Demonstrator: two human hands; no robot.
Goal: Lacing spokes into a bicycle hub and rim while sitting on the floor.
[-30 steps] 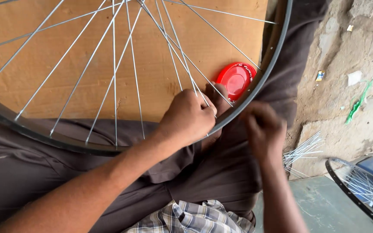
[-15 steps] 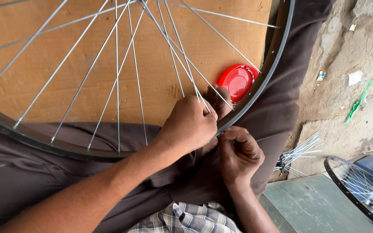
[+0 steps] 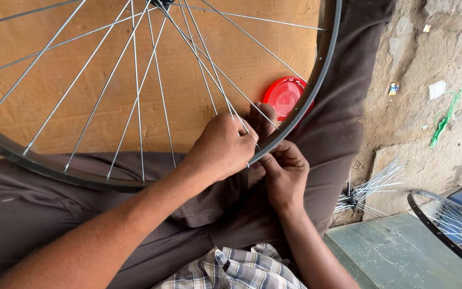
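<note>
The right hand [image 3: 287, 174] has come in under the rim [image 3: 290, 128], fingers pinched there; the left hand [image 3: 220, 147] grips a spoke [image 3: 209, 88].

Lying flat under everything, a sheet of brown cardboard [image 3: 54, 85]. Resting on its right edge, a round red lid [image 3: 283, 96]. Spreading across rough concrete ground [image 3: 429, 134], a loose bundle of spare spokes [image 3: 372, 188]. Sitting farther right, a green scrap [image 3: 445, 118] and a white paper bit [image 3: 437, 89]. Poking in at the lower right corner, a second rim [image 3: 447, 227] over a grey-green slab [image 3: 397, 257].
</note>
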